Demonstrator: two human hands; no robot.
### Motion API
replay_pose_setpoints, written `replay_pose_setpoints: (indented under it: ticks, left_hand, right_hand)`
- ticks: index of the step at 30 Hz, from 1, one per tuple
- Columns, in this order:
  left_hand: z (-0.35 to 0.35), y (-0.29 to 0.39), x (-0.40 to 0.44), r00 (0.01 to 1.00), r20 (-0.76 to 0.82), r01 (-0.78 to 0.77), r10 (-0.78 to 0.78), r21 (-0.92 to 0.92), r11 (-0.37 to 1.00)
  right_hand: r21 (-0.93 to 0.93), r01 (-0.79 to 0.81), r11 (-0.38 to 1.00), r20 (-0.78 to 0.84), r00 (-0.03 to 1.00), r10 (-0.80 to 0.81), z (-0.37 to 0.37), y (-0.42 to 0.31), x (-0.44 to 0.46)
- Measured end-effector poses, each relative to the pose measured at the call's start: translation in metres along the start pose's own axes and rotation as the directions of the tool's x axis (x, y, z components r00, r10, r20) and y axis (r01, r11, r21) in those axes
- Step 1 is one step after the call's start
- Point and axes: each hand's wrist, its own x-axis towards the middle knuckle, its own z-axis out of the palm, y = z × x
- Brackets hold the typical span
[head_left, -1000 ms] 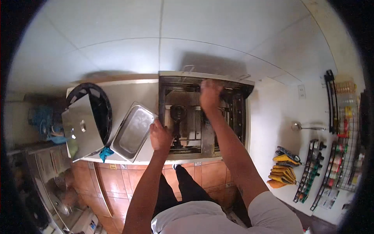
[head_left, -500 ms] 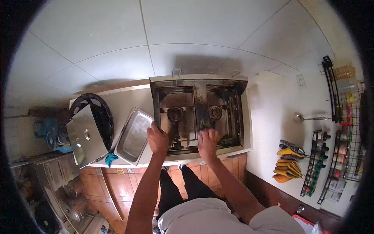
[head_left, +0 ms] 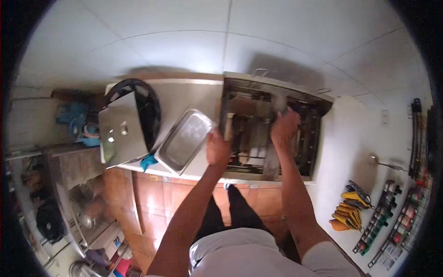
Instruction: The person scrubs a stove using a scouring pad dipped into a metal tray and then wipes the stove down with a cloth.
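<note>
My right hand [head_left: 285, 129] is over the grimy stove [head_left: 249, 134], towards the back of its middle strip [head_left: 271, 164]. Its fingers are bent and pressed down there. Blur hides what is in them, if anything. My left hand [head_left: 218, 150] is closed at the stove's left edge, with its fingers curled over the rim. Just left of that hand, a shallow steel pan [head_left: 185, 142] lies at a slant on the counter. The inside of the stove looks dark and soiled, and its burners are smeared by motion.
Left on the counter, a shiny metal sheet [head_left: 124, 129] leans over a black round rack [head_left: 157, 104]. A teal cloth [head_left: 148, 162] lies at the counter's front edge. Yellow mitts [head_left: 348, 214], a ladle [head_left: 383, 162] and spice racks [head_left: 378, 217] hang on the right wall.
My right hand has gone from the front of the stove's middle strip towards its back. My left hand stays at the stove's left edge. The whole view has shifted, with the stove further right.
</note>
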Motion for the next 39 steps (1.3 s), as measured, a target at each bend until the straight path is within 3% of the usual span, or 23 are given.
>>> replay_pose_setpoints:
  ticks: [1, 3, 4, 6, 10, 11, 12, 15, 17, 20, 22, 23, 26, 27, 31, 33, 35, 38, 39]
  left_hand:
    - [-0.018, 0.017, -0.001, 0.998, -0.052, 0.034, -0.040, -0.118, 0.992]
    - [-0.002, 0.007, 0.006, 1.000, 0.010, -0.026, 0.027, -0.079, 0.997]
    - [-0.018, 0.015, 0.003, 0.996, 0.058, 0.077, -0.071, -0.111, 0.991]
    - [-0.028, 0.019, 0.001, 0.996, 0.073, 0.054, -0.047, -0.094, 0.994]
    - [-0.022, 0.014, 0.003, 0.997, 0.066, -0.030, 0.028, 0.026, 0.999]
    - [-0.036, 0.022, 0.002, 0.994, 0.105, 0.053, -0.042, -0.107, 0.993]
    - [-0.032, 0.022, 0.001, 0.993, 0.106, 0.055, -0.045, -0.098, 0.994]
    - [-0.018, 0.012, 0.004, 0.996, 0.085, 0.046, -0.042, -0.051, 0.998]
    - [0.000, 0.003, 0.005, 0.997, 0.070, 0.033, -0.033, -0.008, 0.999]
    - [-0.032, 0.022, 0.000, 0.996, 0.082, 0.034, -0.032, -0.027, 0.999]
    - [-0.030, 0.022, 0.007, 0.991, 0.119, 0.058, -0.055, -0.024, 0.998]
    - [-0.028, 0.021, 0.004, 0.987, 0.148, 0.073, -0.070, -0.017, 0.997]
    - [-0.018, 0.016, 0.003, 0.999, 0.045, -0.001, 0.001, 0.008, 1.000]
    - [-0.018, 0.016, 0.003, 0.999, 0.046, 0.015, -0.014, -0.020, 1.000]
    - [-0.016, 0.012, 0.005, 1.000, 0.019, -0.003, 0.005, -0.068, 0.998]
    - [-0.014, 0.011, 0.004, 0.999, 0.022, -0.022, 0.023, -0.068, 0.997]
    - [-0.019, 0.014, 0.004, 0.999, 0.034, 0.014, -0.011, -0.084, 0.996]
    - [-0.015, 0.012, 0.003, 0.999, 0.030, -0.033, 0.032, 0.012, 0.999]
    - [-0.017, 0.014, 0.002, 1.000, 0.023, 0.003, -0.003, -0.020, 1.000]
  right_hand:
    - [-0.054, 0.024, 0.998, 0.084, 0.996, -0.020, -0.004, 0.006, 0.015]
    - [-0.132, 0.065, 0.989, 0.265, 0.964, -0.028, -0.005, 0.008, 0.026]
    - [-0.181, 0.121, 0.976, 0.198, 0.977, -0.084, 0.001, 0.023, 0.007]
    - [-0.284, 0.217, 0.934, 0.068, 0.976, -0.206, 0.005, 0.049, -0.046]
    - [0.031, 0.000, 1.000, 0.403, 0.915, -0.013, -0.005, 0.037, 0.013]
    - [0.082, -0.069, 0.994, 0.459, 0.888, 0.024, -0.002, 0.024, 0.050]
    - [0.125, -0.147, 0.981, 0.519, 0.852, 0.061, 0.001, 0.023, 0.064]
    - [0.127, -0.052, 0.991, 0.427, 0.904, -0.007, 0.009, 0.053, 0.027]
    - [0.149, 0.072, 0.986, 0.208, 0.973, -0.103, 0.026, 0.094, -0.037]
    - [0.149, 0.003, 0.989, 0.364, 0.930, -0.058, 0.024, 0.094, -0.023]
    - [0.210, -0.109, 0.972, 0.416, 0.909, 0.013, 0.022, 0.054, 0.044]
    - [0.272, -0.132, 0.953, 0.349, 0.937, 0.030, 0.038, 0.057, 0.058]
    - [0.387, -0.244, 0.889, 0.522, 0.853, 0.007, 0.020, 0.064, 0.051]
    - [0.286, -0.251, 0.925, 0.596, 0.802, 0.034, 0.017, 0.074, 0.034]
    - [0.338, -0.296, 0.894, 0.632, 0.774, 0.017, -0.019, 0.073, -0.016]
    - [0.327, -0.213, 0.921, 0.565, 0.825, -0.010, 0.034, 0.100, 0.013]
    - [0.381, -0.294, 0.877, 0.628, 0.778, -0.013, 0.016, 0.067, 0.064]
    - [0.535, -0.385, 0.752, 0.601, 0.799, -0.018, 0.034, 0.077, 0.063]
    - [0.398, -0.246, 0.884, 0.605, 0.795, -0.051, 0.033, 0.090, 0.042]
